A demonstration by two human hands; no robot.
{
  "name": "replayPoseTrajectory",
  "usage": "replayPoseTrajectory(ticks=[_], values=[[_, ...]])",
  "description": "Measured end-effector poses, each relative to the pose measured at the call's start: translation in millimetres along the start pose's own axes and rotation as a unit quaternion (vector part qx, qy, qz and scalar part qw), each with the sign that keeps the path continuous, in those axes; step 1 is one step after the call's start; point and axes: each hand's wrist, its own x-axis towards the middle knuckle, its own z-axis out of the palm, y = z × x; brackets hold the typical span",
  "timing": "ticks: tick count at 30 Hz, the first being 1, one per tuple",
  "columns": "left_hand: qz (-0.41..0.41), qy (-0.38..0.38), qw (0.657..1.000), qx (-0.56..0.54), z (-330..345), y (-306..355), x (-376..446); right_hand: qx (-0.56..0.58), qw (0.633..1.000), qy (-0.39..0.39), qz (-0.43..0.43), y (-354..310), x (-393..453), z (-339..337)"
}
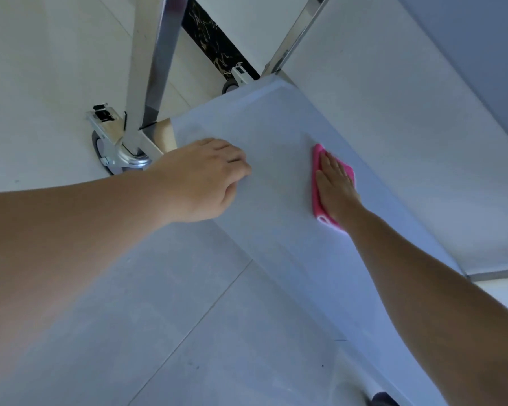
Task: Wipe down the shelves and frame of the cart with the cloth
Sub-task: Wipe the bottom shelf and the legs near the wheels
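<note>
The cart's bottom shelf [270, 133] is a pale flat panel running from upper centre toward the lower right. A pink cloth [316, 183] lies flat on it, and my right hand [336, 186] presses it down with straight fingers. My left hand [203, 177] grips the shelf's near edge, fingers curled over it. A shiny metal upright [159, 60] of the frame rises at the shelf's left corner, and a second upright [294, 33] stands at the far corner. Above on the right, a higher shelf [393, 127] overhangs the lower one.
A braked caster wheel [112, 150] sits under the left corner, and another caster [232, 83] under the far corner. Pale tiled floor [159, 317] spreads below and to the left. A dark marbled skirting strip [214, 39] runs behind the cart.
</note>
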Motion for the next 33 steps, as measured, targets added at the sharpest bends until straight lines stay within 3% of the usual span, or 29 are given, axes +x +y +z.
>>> replayPoseTrajectory(ticks=[7, 10, 18, 21, 33], values=[[0.003, -0.005, 1.0, 0.014, -2, 1, 1, -0.056, 0.995, -0.033, 0.071, 21, 57, -6], [0.001, -0.004, 1.0, 0.02, -2, 2, 1, -0.125, 0.989, -0.059, 0.06, 24, 68, -8], [-0.005, -0.016, 1.0, 0.022, -1, 3, 1, -0.149, 0.981, -0.091, 0.089, 11, 69, -13], [-0.003, -0.019, 1.0, 0.018, -1, 3, 1, -0.17, 0.981, -0.084, 0.045, -4, 56, -11], [0.009, -0.043, 0.998, 0.038, -8, 6, 2, -0.028, 0.997, -0.03, -0.071, -114, -77, 7]])
